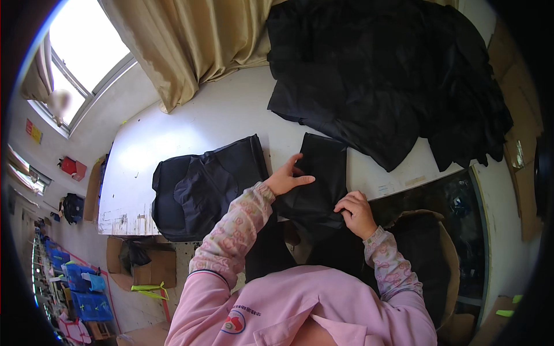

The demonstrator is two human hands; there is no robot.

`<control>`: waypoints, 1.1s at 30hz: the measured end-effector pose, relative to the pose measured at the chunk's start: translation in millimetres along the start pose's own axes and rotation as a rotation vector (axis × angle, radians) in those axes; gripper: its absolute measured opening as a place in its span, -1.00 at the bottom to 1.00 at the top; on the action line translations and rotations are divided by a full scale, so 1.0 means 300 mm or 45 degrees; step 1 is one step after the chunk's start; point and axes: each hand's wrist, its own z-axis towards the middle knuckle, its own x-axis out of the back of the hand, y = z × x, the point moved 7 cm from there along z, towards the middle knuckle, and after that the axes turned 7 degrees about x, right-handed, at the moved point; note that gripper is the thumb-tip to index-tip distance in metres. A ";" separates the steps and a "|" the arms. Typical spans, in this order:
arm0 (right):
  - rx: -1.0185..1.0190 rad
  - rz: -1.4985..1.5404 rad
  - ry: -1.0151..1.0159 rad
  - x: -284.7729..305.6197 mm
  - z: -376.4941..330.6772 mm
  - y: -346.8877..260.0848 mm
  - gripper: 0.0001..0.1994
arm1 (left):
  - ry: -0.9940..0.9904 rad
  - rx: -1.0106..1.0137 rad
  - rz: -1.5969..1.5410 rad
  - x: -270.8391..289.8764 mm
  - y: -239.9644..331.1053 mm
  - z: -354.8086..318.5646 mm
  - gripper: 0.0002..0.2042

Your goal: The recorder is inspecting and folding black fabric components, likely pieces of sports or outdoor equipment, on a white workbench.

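A black fabric piece [321,164] with straight sides lies in front of me, partly on the white table and partly hanging over its near edge. My left hand [284,177] rests at the left side of this piece, its thumb and forefinger spread apart. At the lower right edge, my right hand [356,213] pinches the same fabric between bent fingers and thumb. To the left lies a stack of flat black fabric pieces [210,187], the top one wrinkled in the middle, close to my left forearm.
A large heap of black fabric [381,75] covers the table's far right. Beige curtains [196,40] hang over the white table [144,138] at the back. Cardboard boxes [158,268] stand below left, and a big open carton [447,248] holding black material stands at my right.
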 end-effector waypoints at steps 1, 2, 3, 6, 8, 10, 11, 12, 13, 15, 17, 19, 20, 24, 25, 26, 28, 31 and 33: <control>-0.011 -0.028 -0.076 -0.003 -0.012 -0.013 -0.83 | -0.003 0.003 -0.007 -0.041 -0.046 0.025 -0.25; 0.006 0.121 -0.167 -0.002 -0.029 0.002 -0.76 | -0.263 0.033 -0.291 -0.115 -0.070 0.033 -0.42; 0.007 0.121 -0.172 0.014 -0.047 0.018 -0.76 | -0.519 0.061 -0.575 -0.185 -0.087 0.027 -0.58; -0.786 0.887 0.306 0.068 -0.197 0.269 -0.63 | -0.435 -0.180 -0.678 -0.272 0.124 -0.095 -0.72; -1.263 1.166 0.201 0.055 -0.183 0.254 -0.55 | -0.362 -0.283 -0.492 -0.319 0.191 -0.183 -0.69; -1.366 1.360 0.073 0.015 -0.149 0.214 -0.53 | -0.271 -0.565 -0.164 -0.360 0.282 -0.258 -0.68; -1.198 1.531 0.089 -0.008 -0.103 0.183 -0.53 | -0.236 -0.769 0.028 -0.380 0.324 -0.294 -0.67; -1.024 1.696 0.104 -0.020 -0.063 0.156 -0.53 | -0.281 -0.749 0.073 -0.406 0.329 -0.312 -0.66; -1.021 1.701 0.094 -0.032 -0.050 0.160 -0.53 | -0.329 -0.692 0.151 -0.426 0.317 -0.327 -0.66; -0.893 1.568 -0.078 -0.054 -0.012 0.151 -0.56 | -0.385 -0.654 0.293 -0.443 0.300 -0.358 -0.67; -0.825 1.646 -0.037 -0.005 0.063 0.060 -0.62 | -0.400 -0.733 0.248 -0.403 0.321 -0.402 -0.71; -0.587 1.499 0.189 0.102 0.121 0.046 -0.70 | -0.434 -0.829 0.202 -0.339 0.373 -0.461 -0.74; -0.546 1.470 0.200 0.165 0.156 0.012 -0.74 | -0.266 -0.777 0.119 -0.254 0.400 -0.482 -0.75; -0.339 1.216 0.196 0.334 0.227 -0.053 -0.77 | 0.599 -0.773 -0.159 0.057 0.282 -0.548 -0.56; -0.349 1.189 0.189 0.344 0.235 -0.071 -0.77 | 0.742 -0.781 -0.216 0.112 0.272 -0.550 -0.46; -0.348 1.188 0.184 0.348 0.241 -0.091 -0.77 | 0.760 -0.778 -0.184 0.136 0.304 -0.540 -0.39; -0.325 1.215 0.098 0.335 0.256 -0.147 -0.78 | 0.606 -0.682 -0.040 0.169 0.338 -0.480 -0.17; -0.276 1.110 0.089 0.317 0.265 -0.196 -0.77 | -0.134 -0.466 -0.282 0.029 0.296 -0.377 0.03; -0.335 1.189 0.098 0.299 0.255 -0.194 -0.76 | -0.286 -0.602 -0.047 -0.067 0.285 -0.364 0.10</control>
